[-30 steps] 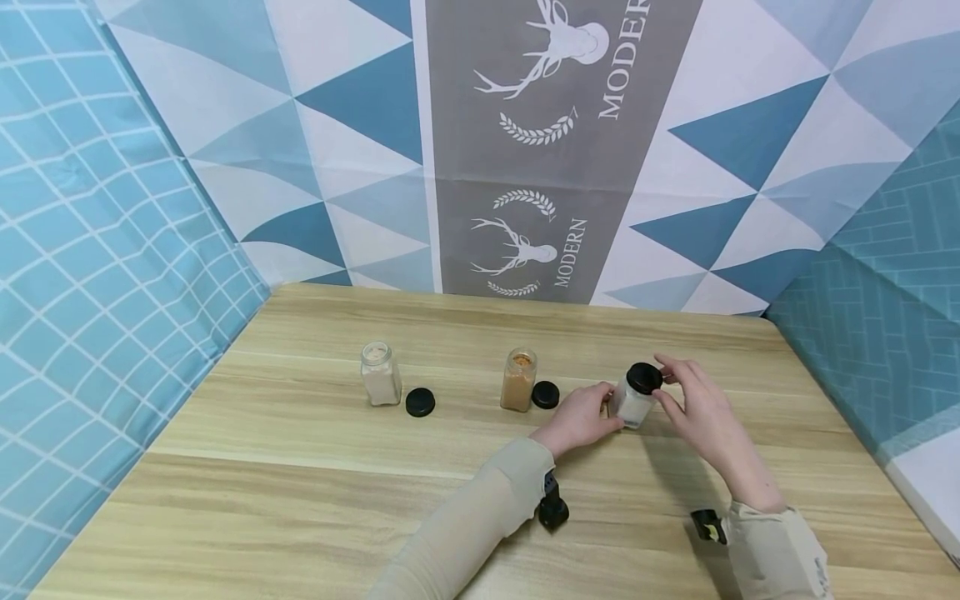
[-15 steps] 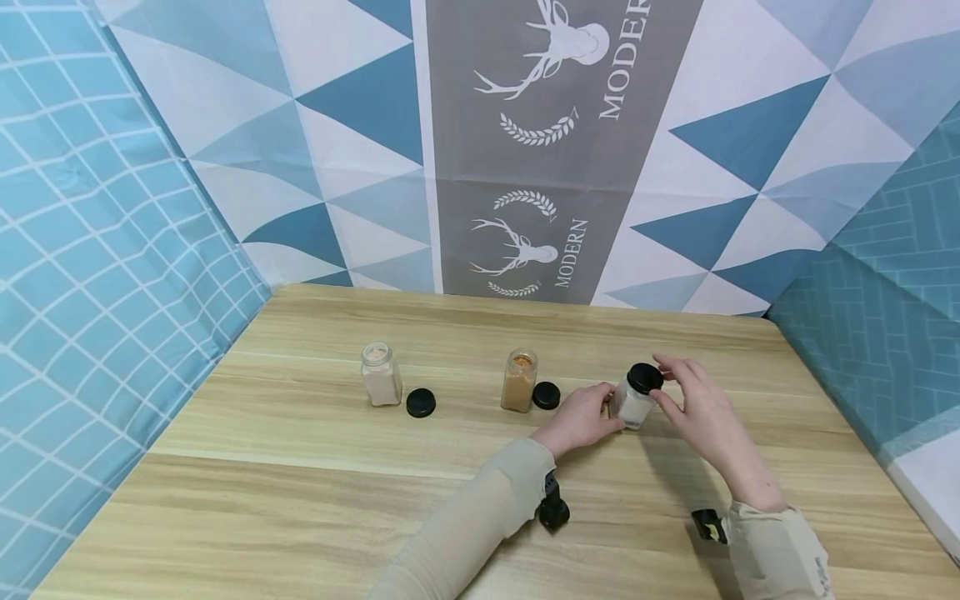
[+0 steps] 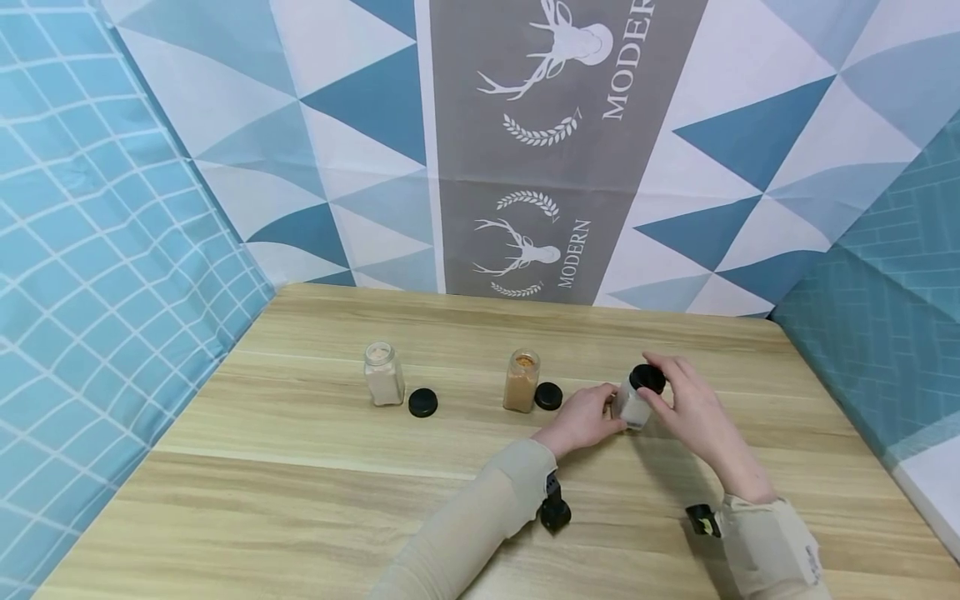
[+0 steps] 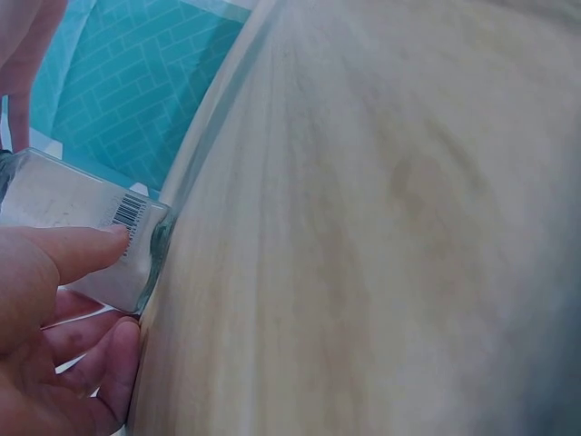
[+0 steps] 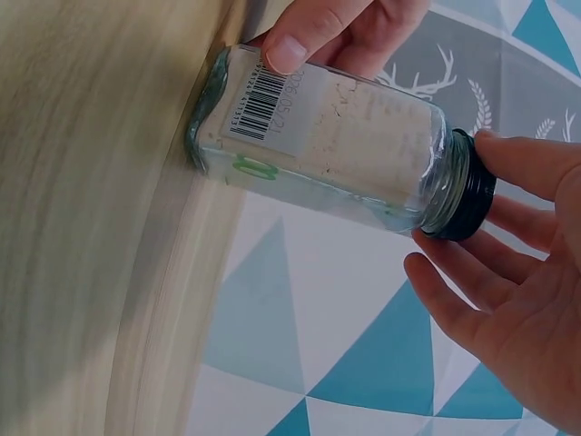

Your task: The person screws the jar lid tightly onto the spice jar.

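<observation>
A square glass jar (image 5: 354, 145) of pale powder, with a barcode label near its base, stands on the table at the right. My left hand (image 3: 581, 418) grips its lower part between thumb and fingers; in the left wrist view the thumb (image 4: 86, 250) lies across the label. A black lid (image 5: 472, 191) sits on the jar's mouth, and the right hand (image 3: 693, 417) pinches it by the rim with thumb and fingertips. Glass threads show below the lid in the right wrist view.
Left of the hands stands an uncapped jar of orange-brown powder (image 3: 521, 383), a black lid (image 3: 549, 396) beside it. Farther left is an uncapped jar of whitish powder (image 3: 385, 379) with its own black lid (image 3: 423, 402). Patterned cloth (image 3: 375, 167) hangs behind the wooden table (image 3: 300, 500).
My right hand has shifted slightly left and its fingers have come round onto the lid's rim. The left hand keeps its hold on the jar, which stays in place.
</observation>
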The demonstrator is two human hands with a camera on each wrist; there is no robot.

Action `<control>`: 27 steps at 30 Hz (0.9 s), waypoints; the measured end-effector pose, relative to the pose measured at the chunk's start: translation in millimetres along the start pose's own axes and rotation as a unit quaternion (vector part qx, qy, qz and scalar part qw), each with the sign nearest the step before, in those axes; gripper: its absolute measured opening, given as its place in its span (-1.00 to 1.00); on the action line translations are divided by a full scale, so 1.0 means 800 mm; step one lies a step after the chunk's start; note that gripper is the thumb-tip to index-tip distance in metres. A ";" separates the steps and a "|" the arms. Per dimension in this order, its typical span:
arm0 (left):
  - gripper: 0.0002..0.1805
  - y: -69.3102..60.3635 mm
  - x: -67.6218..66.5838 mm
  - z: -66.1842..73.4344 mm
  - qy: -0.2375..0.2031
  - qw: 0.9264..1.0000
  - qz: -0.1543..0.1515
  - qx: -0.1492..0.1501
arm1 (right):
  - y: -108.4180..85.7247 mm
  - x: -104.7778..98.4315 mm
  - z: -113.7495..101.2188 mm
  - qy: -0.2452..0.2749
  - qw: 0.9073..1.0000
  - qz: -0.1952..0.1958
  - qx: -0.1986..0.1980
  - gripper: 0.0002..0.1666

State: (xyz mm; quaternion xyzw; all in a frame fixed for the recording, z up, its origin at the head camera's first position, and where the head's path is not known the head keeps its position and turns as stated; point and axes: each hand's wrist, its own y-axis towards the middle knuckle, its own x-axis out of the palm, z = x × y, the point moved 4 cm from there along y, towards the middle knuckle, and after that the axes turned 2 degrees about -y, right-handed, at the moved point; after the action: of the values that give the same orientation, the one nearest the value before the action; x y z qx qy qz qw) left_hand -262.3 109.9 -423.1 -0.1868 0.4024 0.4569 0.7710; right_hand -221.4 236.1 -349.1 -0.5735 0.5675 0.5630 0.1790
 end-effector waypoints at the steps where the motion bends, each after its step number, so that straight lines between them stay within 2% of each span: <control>1: -0.50 0.000 0.000 0.000 0.000 1.000 0.000 0.000 | 0.000 0.000 0.000 0.001 1.000 -0.002 0.000 -0.43; 7: -0.51 0.000 0.000 0.000 0.003 1.000 0.003 0.002 | 0.005 0.006 0.000 0.011 1.000 -0.015 0.001 -0.44; 18: -0.50 0.001 -0.001 0.000 0.001 1.000 0.005 0.002 | 0.010 0.012 0.001 0.025 1.000 -0.010 -0.001 -0.44; 27: -0.49 0.000 -0.002 0.002 -0.007 1.000 0.001 0.000 | 0.006 0.007 0.003 0.024 1.000 -0.007 -0.001 -0.42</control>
State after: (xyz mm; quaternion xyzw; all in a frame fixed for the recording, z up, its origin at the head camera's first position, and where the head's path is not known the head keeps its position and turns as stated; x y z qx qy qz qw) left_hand -262.0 109.7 -420.9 -0.1832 0.3974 0.4584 0.7735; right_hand -228.2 234.2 -352.9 -0.5909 0.5669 0.5487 0.1685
